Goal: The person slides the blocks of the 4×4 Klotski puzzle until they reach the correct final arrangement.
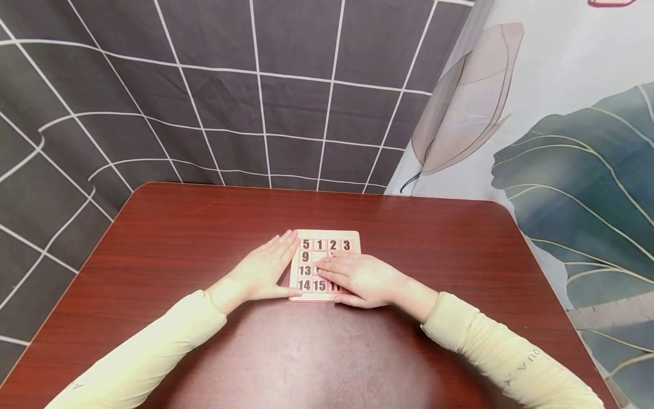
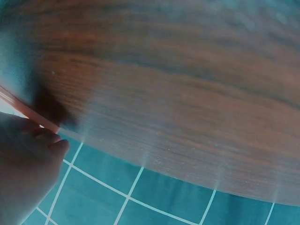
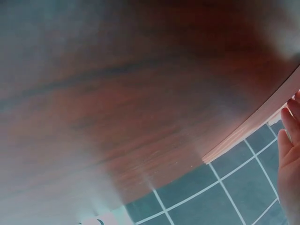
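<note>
A flat number slide puzzle (image 1: 319, 295) with a pale frame lies on the table. Its top row reads 5, 1, 2, 3; down the left column come 9, 13 and 14, with 15 beside 14. My left hand (image 1: 263, 271) rests along the puzzle's left side, fingers straight and thumb at the lower left corner. Over the right part of the puzzle lies my right hand (image 1: 365, 279), its extended fingertips on the middle tiles and its thumb by the lower edge. It hides several tiles. Both wrist views catch the puzzle's side edge near the left hand (image 2: 28, 164) and right hand (image 3: 291, 154).
The dark red wooden table (image 1: 204, 227) has rounded far corners. Behind it hangs a dark grey curtain (image 1: 291, 108) with white grid lines. A white cloth with a leaf print (image 1: 587, 159) hangs at the right.
</note>
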{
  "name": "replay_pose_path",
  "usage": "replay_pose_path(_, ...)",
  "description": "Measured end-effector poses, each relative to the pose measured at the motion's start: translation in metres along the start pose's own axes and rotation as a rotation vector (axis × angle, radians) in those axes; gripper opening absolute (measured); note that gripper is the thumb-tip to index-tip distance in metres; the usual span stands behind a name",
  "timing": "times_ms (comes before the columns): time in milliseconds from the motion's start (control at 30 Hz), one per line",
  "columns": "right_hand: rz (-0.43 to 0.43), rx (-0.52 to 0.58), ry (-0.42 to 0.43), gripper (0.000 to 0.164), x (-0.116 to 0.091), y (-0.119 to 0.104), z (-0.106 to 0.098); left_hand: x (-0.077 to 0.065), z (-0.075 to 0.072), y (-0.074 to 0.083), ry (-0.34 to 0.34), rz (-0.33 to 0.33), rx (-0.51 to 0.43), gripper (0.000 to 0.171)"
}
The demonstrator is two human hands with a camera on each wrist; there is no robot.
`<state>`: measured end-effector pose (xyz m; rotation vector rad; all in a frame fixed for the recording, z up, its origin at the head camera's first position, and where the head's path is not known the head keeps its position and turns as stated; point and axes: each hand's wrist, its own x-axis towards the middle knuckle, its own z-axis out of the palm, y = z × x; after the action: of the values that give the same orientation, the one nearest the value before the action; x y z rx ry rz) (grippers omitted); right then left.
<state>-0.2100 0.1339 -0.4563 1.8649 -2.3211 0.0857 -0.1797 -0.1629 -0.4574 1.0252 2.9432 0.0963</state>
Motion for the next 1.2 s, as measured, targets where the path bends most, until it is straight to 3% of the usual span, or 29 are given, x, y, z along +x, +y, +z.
replay_pose_path(500, 0.060, 0.029, -0.031, 0.060, 0.005, 0.015, 0.000, 0.001, 0.000, -0.001, -0.019, 0.004, -0.029, 0.112)
replay_pose_path(933, 0.058, 0.024, 0.055, 0.061, -0.028, 0.004, -0.004, 0.000, 0.000, -0.002, -0.007, -0.001, -0.018, 0.112)
replay_pose_path(1200, 0.019, 0.004, 0.071, 0.057, -0.034, 0.003, 0.000, 0.000, 0.000, 0.000, 0.004, 0.002, -0.015, 0.111)
